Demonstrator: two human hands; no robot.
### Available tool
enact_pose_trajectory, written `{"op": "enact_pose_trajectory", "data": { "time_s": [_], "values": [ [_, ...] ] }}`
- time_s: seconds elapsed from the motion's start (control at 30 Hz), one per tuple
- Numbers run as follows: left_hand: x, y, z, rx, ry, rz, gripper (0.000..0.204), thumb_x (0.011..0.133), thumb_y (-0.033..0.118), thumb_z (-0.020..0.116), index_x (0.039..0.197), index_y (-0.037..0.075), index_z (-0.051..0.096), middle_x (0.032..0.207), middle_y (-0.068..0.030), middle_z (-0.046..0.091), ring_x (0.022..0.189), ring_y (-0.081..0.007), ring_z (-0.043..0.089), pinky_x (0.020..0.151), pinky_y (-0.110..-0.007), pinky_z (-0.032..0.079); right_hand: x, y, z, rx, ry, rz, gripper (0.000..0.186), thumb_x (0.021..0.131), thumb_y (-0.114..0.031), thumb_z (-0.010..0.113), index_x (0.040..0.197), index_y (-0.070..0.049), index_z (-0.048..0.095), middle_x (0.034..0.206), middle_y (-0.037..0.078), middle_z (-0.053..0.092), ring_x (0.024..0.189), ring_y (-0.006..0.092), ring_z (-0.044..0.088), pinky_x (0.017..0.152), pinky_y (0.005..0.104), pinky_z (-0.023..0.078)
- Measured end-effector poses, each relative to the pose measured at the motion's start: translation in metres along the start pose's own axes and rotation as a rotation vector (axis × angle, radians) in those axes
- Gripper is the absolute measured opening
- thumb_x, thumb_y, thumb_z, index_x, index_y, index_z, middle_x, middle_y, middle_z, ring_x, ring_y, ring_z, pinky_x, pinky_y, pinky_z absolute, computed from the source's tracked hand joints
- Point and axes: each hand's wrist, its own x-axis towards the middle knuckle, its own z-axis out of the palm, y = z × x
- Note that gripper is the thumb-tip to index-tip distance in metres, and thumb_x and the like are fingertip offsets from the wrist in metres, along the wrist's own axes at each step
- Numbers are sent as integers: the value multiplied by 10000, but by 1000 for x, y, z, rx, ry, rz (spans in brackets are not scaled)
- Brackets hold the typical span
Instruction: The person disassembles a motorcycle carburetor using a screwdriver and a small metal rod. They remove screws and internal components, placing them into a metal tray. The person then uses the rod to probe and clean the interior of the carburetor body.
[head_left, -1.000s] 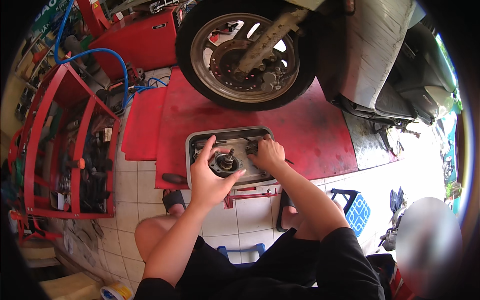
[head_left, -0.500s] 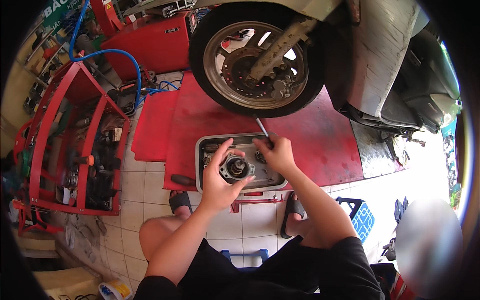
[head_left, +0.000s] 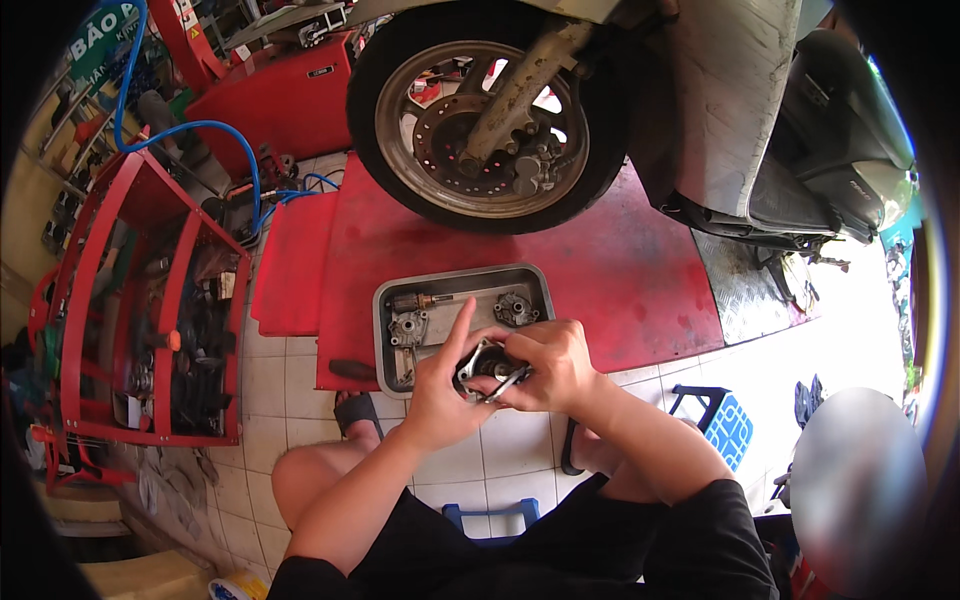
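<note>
Low in front of me, over the near edge of the grey metal tray (head_left: 381, 340), my left hand (head_left: 438, 402) is closed round a round metal housing (head_left: 494, 360) with a dark hollow. Its index finger sticks up beside the part. My right hand (head_left: 556, 366) is closed on a slim silver rod-like tool (head_left: 510, 385), which slants across the near side of the housing. My right fingers also touch the rim. The fingers hide much of the part and the tool's tip. In the tray lie a cylindrical metal part with a shaft (head_left: 416, 302), a grey casting (head_left: 407, 328) and a round cover-like casting (head_left: 515, 309).
The tray rests on a red lift platform (head_left: 630, 290), under a scooter's front wheel (head_left: 485, 125). A dark handle (head_left: 352, 370) lies left of the tray. A red rack (head_left: 178, 300) stands at left, a blue-and-white stool (head_left: 727, 436) at right. A blue hose (head_left: 190, 126) hangs at upper left.
The housing has come nearer to me, off the tray, and tilted. My right hand has brought the slim tool from the tray's far right down to the housing.
</note>
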Motion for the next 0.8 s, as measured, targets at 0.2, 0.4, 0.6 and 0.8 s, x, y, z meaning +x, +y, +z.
{"op": "enact_pose_trajectory", "data": {
  "time_s": [0.2,0.4,0.6,0.8],
  "values": [
    [1,-3,1,44,-41,50,1017,705,-9,799,1559,19,248,1210,-164,686,980,-266,717,861,-315,549,-4,-4,1,49,61,-40,421,716,-273,856,556,-78,519,502,79,517,424,276,536,406,370,424],
    [3,6,2,44,-36,-11,1017,709,-1,784,1560,43,227,1326,-175,627,1073,-342,688,889,-371,555,-12,-7,8,90,98,101,361,769,-151,778,549,-65,505,495,87,497,411,277,504,395,378,391],
    [1,-5,-4,245,-204,-178,547,639,113,866,1106,-16,612,930,-171,710,859,-301,722,750,-374,552,-6,-10,-8,176,18,201,392,783,-226,772,555,-62,499,492,89,464,416,287,490,408,374,375],
    [-1,0,3,176,-87,-97,412,661,186,875,905,-1,600,741,-152,652,690,-346,681,621,-396,513,8,-14,-21,132,-56,87,431,760,-300,805,557,-68,503,487,92,449,423,300,482,413,378,373]
  ]
}}
